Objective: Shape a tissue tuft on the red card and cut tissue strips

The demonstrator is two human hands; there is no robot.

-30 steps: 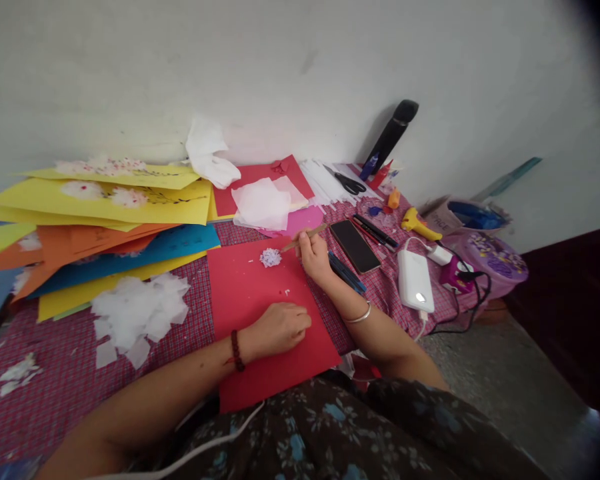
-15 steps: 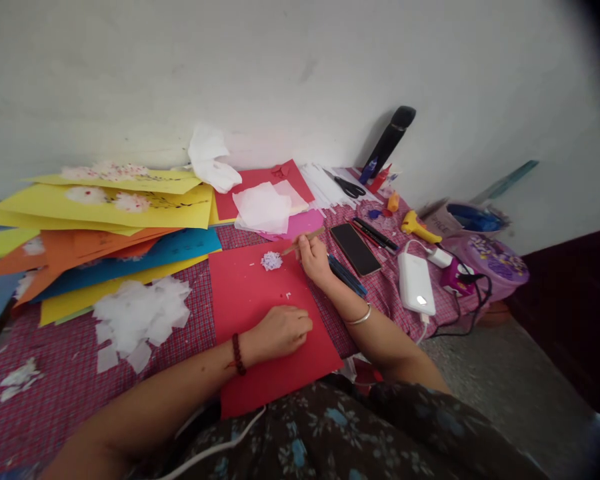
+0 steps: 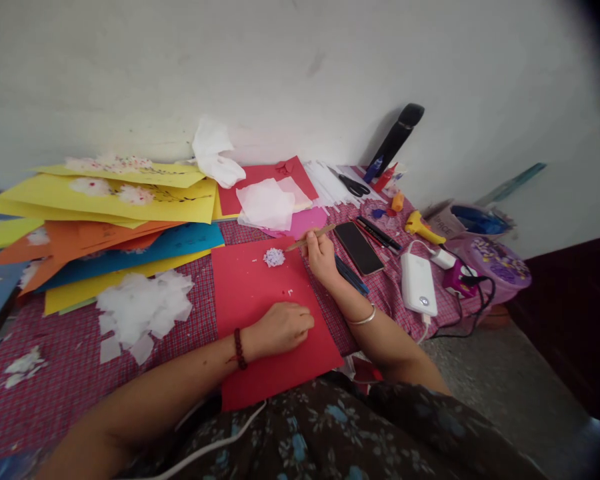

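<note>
A red sheet of card [image 3: 260,300] lies in front of me on the checked cloth. My left hand [image 3: 280,328] rests on it with its fingers curled, palm down; nothing shows in it. My right hand [image 3: 323,257] is closed on a thin wooden stick [image 3: 311,237] at the card's far right corner. The stick's tip points left toward a small white tissue flower [image 3: 274,257] lying on the card, a short gap away.
Stacked yellow, orange and blue card sheets [image 3: 110,220] fill the left. A heap of white tissue pieces [image 3: 143,310] lies beside the red card. A phone [image 3: 359,247], pens, white power bank [image 3: 418,283], scissors [image 3: 351,185], yellow glue gun [image 3: 420,227] and black bottle [image 3: 397,137] sit on the right.
Hands and stick keep their places; only the camera view has shifted slightly.
</note>
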